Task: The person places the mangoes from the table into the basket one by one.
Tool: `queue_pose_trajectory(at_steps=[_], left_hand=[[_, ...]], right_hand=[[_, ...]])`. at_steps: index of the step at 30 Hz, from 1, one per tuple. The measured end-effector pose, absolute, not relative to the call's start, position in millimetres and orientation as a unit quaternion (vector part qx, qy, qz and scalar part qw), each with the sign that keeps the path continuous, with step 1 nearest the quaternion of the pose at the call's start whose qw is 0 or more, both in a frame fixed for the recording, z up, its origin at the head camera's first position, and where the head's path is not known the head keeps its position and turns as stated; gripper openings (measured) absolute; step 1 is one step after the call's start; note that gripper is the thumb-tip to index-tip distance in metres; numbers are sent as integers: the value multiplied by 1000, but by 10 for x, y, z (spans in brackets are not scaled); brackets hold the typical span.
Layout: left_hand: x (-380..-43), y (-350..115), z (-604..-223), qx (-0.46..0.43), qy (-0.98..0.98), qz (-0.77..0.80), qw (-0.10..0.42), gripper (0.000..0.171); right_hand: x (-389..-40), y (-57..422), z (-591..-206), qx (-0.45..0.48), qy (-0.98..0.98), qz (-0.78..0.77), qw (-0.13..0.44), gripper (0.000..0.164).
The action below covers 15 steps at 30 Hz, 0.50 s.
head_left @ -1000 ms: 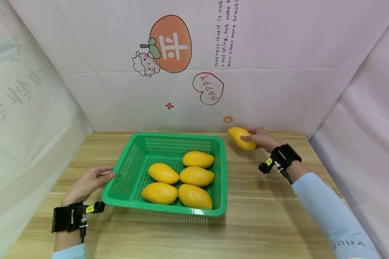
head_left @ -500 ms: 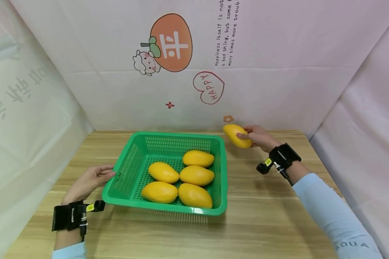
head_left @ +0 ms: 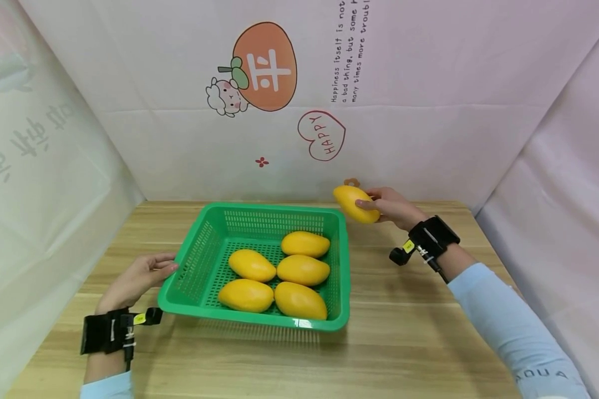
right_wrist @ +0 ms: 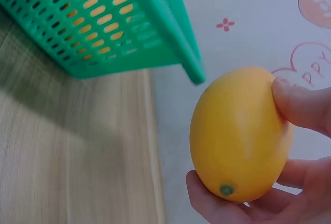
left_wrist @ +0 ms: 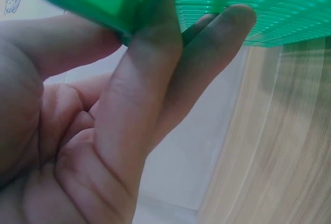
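My right hand (head_left: pixel 394 208) grips a yellow mango (head_left: pixel 355 204) in the air, just off the basket's far right corner. In the right wrist view the thumb lies on one side of this mango (right_wrist: pixel 240 136) and fingers curl under the other, its green stem end showing. A green plastic basket (head_left: pixel 253 317) holds several more mangoes (head_left: pixel 303 271), mostly in its right and near part. At the basket's left side my left hand (head_left: pixel 137 280) pinches the rim. The left wrist view shows its thumb at the rim and its fingers (left_wrist: pixel 150 58) against the outer wall.
The basket stands on a wooden table (head_left: pixel 404 343). A white printed cloth (head_left: pixel 404 111) hangs behind the table's far edge, with more cloth at both sides. Black camera straps (head_left: pixel 434 237) sit on both wrists.
My right hand has carried the mango left and slightly up, closer to the basket's far right corner. The left hand and the basket have stayed put.
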State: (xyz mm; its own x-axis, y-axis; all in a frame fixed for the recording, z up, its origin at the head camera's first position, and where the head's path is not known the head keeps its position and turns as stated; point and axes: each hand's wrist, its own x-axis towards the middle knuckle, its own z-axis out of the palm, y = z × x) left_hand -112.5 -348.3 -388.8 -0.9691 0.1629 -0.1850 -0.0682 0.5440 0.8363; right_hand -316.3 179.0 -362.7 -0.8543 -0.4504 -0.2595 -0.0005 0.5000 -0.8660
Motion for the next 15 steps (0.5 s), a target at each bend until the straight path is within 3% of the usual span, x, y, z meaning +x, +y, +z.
queue_pose_trajectory(at_steps=[15], left_hand=[[-1139, -3471, -3877, 32, 854, 503, 128, 57]], right_hand=[[-3072, 1438, -3404, -173, 828, -479, 236, 62]])
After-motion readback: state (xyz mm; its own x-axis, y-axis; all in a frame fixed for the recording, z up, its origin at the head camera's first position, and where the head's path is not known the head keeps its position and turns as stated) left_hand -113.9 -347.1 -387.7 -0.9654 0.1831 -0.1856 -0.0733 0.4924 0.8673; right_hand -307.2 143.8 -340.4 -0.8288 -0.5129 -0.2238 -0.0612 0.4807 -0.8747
